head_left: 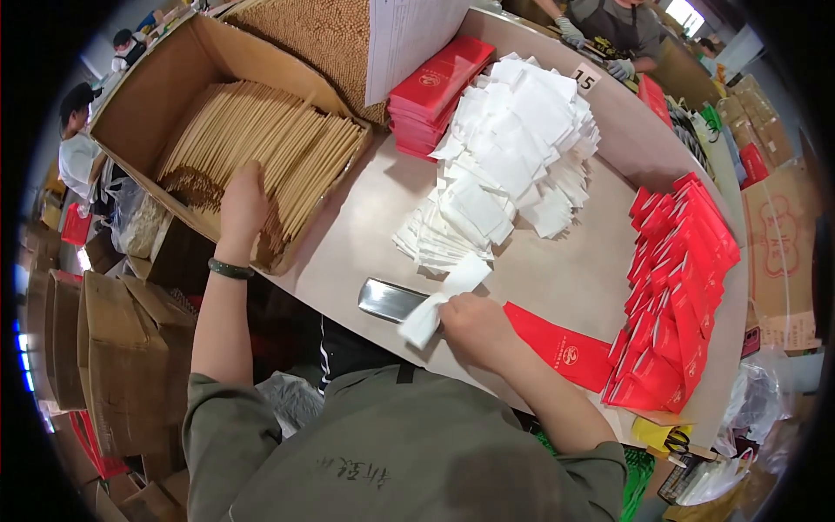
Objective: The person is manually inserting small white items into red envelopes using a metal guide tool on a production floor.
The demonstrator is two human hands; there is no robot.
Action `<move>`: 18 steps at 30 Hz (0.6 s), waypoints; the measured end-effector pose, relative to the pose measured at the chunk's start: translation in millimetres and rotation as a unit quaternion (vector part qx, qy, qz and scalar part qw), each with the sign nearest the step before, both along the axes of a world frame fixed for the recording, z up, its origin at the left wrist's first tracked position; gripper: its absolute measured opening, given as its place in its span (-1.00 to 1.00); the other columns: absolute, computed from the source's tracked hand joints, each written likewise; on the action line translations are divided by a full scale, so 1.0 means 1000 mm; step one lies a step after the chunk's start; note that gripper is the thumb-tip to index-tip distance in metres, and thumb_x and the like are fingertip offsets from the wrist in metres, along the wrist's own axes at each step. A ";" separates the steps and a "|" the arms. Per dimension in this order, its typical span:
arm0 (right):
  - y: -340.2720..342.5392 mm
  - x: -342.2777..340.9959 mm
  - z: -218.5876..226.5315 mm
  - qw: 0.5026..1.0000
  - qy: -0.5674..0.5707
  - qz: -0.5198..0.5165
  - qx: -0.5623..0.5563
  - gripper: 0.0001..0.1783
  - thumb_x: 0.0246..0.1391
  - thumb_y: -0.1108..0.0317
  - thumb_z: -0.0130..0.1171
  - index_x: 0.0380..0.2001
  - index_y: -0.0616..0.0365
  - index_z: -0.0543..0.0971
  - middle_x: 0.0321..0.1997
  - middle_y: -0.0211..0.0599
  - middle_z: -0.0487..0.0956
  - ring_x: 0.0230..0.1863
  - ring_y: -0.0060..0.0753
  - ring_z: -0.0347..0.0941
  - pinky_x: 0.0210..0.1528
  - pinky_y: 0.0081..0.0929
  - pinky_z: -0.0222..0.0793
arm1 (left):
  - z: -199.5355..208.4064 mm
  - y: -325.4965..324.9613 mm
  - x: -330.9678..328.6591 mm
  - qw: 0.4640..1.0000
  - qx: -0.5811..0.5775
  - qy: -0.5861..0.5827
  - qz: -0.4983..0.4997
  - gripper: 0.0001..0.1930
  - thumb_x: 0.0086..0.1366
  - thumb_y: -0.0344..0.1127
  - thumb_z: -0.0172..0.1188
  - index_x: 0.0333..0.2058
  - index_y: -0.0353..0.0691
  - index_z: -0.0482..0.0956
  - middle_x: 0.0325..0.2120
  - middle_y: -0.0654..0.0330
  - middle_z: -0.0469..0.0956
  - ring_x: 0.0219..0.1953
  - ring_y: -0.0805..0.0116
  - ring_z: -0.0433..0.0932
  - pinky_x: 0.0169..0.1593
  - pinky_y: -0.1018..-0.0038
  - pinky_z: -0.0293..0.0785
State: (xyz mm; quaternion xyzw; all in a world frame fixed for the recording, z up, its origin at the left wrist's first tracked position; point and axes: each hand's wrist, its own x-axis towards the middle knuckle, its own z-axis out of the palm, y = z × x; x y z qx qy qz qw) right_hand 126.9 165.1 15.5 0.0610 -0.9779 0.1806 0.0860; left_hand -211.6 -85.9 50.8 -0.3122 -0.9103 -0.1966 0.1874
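Note:
My left hand (244, 207) reaches into a cardboard box (156, 87) and is closed at the ends of the wooden chopsticks (287, 143); its fingertips are partly hidden. Near the table's front edge my right hand (477, 326) is closed on a white paper napkin (445, 300), which looks folded or bent. The napkin overlaps the end of a shiny metal trough-shaped piece (387, 298) lying on the table. Beside my right forearm lies a flat red paper sleeve (565, 350). A loose heap of white napkin packets (500, 165) spreads in front of my hands.
A stack of red sleeves (439, 83) stands behind the box, next to a second box of sticks (300, 39) and a printed sheet (409, 43). Filled red sleeves (674, 304) pile up at the right, inside the raised table rim (609, 104). A gloved co-worker (609, 43) is across.

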 end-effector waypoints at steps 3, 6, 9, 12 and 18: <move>-0.011 0.006 0.008 0.996 0.006 0.045 0.076 -0.88 -0.19 0.46 0.17 -0.47 0.13 0.50 -0.50 -0.33 0.46 -0.38 -0.29 0.48 -0.38 -0.36 0.44 | 0.000 0.011 0.032 0.991 0.134 0.017 -0.006 -0.85 0.45 -0.38 0.00 -0.20 -0.36 0.47 -0.46 -0.04 0.49 -0.41 -0.05 0.47 -0.29 0.22 0.41; -0.019 0.011 0.020 0.997 -0.004 0.049 0.064 -0.87 -0.12 0.45 0.20 -0.43 0.15 0.50 -0.46 -0.27 0.50 -0.35 -0.29 0.51 -0.38 -0.36 0.43 | -0.016 0.013 0.101 0.960 0.245 -0.129 0.031 -0.82 0.49 -0.34 -0.02 -0.25 -0.33 0.47 -0.50 0.15 0.43 -0.44 0.36 0.40 -0.32 0.44 0.37; -0.019 0.014 0.022 0.995 -0.024 -0.089 -0.037 -0.83 0.00 0.39 0.25 -0.37 0.18 0.47 -0.40 -0.24 0.53 -0.33 -0.26 0.50 -0.35 -0.38 0.43 | -0.039 0.025 0.181 0.954 0.203 -0.218 -0.023 -0.81 0.49 -0.31 -0.01 -0.26 -0.29 0.47 -0.54 0.22 0.42 -0.47 0.44 0.39 -0.34 0.50 0.37; -0.013 0.010 0.002 0.922 -0.062 -0.286 -0.254 -0.77 0.08 0.34 0.28 -0.34 0.19 0.44 -0.35 -0.22 0.53 -0.30 -0.20 0.49 -0.30 -0.39 0.42 | -0.053 0.040 0.225 0.931 0.143 -0.332 -0.051 -0.81 0.47 -0.29 0.00 -0.25 -0.29 0.47 -0.55 0.18 0.54 -0.48 0.32 0.54 -0.35 0.40 0.45; -0.026 -0.007 0.011 0.958 0.187 -0.045 -0.212 -0.81 -0.04 0.47 0.33 -0.44 0.13 0.46 -0.17 -0.17 0.59 -0.24 -0.08 0.49 -0.17 -0.27 0.41 | -0.052 0.051 0.214 0.887 0.167 -0.424 -0.081 -0.79 0.49 -0.28 -0.01 -0.25 -0.31 0.47 -0.49 0.17 0.59 -0.41 0.37 0.56 -0.26 0.47 0.46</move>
